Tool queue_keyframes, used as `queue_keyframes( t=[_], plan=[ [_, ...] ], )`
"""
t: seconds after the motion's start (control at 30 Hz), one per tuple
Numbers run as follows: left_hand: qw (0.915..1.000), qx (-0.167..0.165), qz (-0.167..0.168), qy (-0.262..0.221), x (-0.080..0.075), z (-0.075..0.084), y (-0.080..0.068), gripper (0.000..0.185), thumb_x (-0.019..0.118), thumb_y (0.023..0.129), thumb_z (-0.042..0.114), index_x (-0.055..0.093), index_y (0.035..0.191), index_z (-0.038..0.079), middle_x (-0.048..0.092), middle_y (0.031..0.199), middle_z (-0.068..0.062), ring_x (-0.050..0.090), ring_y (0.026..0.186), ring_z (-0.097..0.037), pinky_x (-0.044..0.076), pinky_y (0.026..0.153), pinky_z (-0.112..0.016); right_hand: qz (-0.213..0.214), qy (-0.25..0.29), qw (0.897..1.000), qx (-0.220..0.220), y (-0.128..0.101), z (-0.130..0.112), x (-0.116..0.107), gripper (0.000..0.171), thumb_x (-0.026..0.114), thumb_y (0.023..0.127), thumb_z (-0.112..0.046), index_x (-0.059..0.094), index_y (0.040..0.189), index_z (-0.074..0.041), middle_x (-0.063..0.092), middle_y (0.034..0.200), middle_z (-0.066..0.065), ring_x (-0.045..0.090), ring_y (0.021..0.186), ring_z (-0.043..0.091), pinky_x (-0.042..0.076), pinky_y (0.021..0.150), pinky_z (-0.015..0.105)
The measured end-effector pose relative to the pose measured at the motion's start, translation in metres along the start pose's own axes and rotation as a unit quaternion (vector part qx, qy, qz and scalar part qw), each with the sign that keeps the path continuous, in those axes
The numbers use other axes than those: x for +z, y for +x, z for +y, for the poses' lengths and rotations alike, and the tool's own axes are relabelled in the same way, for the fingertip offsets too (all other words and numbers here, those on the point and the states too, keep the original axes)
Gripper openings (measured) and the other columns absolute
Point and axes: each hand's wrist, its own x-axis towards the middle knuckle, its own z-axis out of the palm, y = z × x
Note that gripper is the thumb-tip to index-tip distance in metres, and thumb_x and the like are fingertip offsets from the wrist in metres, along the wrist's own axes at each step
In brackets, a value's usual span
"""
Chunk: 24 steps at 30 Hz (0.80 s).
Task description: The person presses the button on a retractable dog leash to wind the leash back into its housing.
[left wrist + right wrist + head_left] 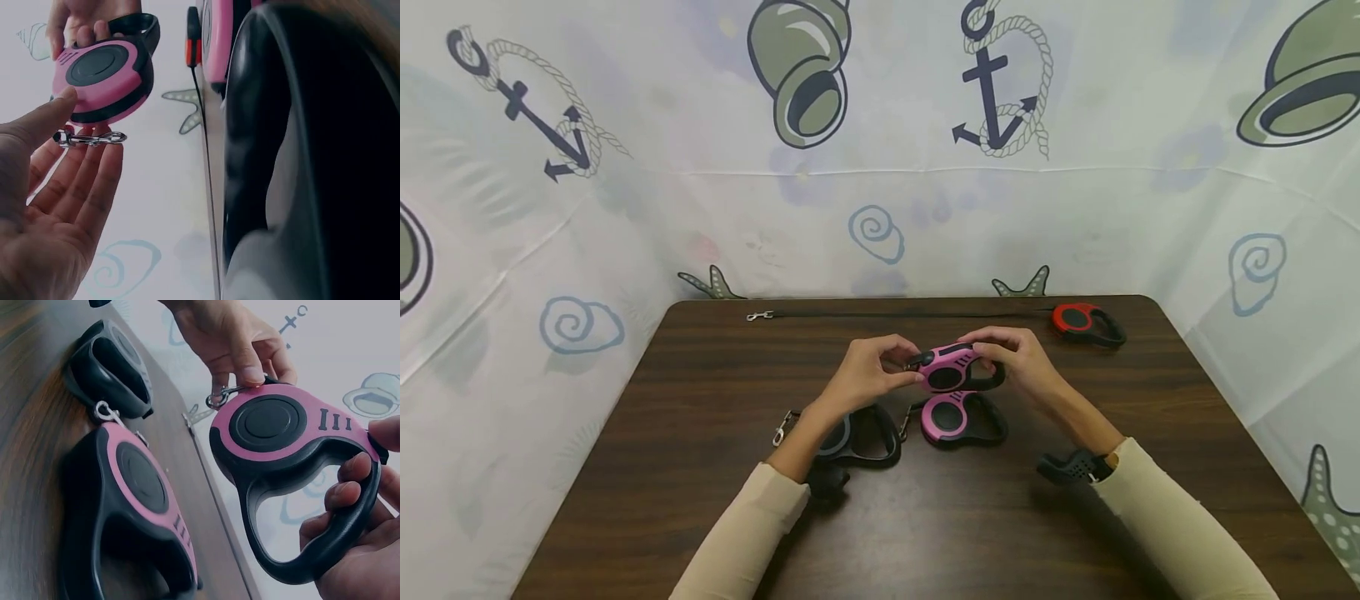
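The right hand point(1017, 360) held a pink leash point(957, 368) above the table point(715, 500), near its middle. Its fingers point(342, 494) were curled through the black handle of the leash and the thumb lay on the top edge. The left hand point(867, 372) was at the front end of this leash, and its thumb and fingers pinched the metal clip point(89, 138) there. In the left wrist view the other fingers of that hand looked almost straight under the clip.

A second pink leash point(961, 418) lay flat on the table just below the held one, not touching it. A grey leash point(857, 437) lay beside it on the left, partly hidden by the left forearm, and its clip point(782, 429) pointed to the left. A red leash point(1086, 323) lay near the far right corner of the table. Its black cord point(910, 314) was stretched along the far edge and ended in a clip point(760, 316) on the left side. Both arms had cream sleeves point(1172, 525). A white curtain point(625, 208) with anchors and shells stood behind the table.
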Motion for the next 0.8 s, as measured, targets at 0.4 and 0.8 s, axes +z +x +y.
queue_keyframes(
  t=[0.4,0.8],
  plan=[
    [1.0,-0.009,0.0,0.002,0.031,0.007,0.014,0.03,0.088,0.087,0.008,0.076,0.114,0.004,0.078,0.104,-0.01,0.076,0.093,-0.018,0.061,0.083,-0.025,-0.006,-0.001,1.0,0.012,-0.015,-0.003,-0.031,0.027,0.057,0.108,-0.005,0.067,0.124,0.016,0.069,0.097,0.002,0.051,0.075,0.019,0.046,0.067,0.027],
    [0.9986,-0.041,-0.03,-0.018,0.07,0.018,0.028,0.031,0.085,0.092,0.013,0.074,0.12,0.007,0.079,0.109,-0.008,0.076,0.094,-0.012,0.059,0.081,-0.021,-0.019,0.004,0.999,0.035,-0.034,-0.007,-0.071,0.025,0.052,0.109,-0.002,0.07,0.123,0.01,0.07,0.102,0.002,0.053,0.077,0.023,0.048,0.066,0.029]
  ],
)
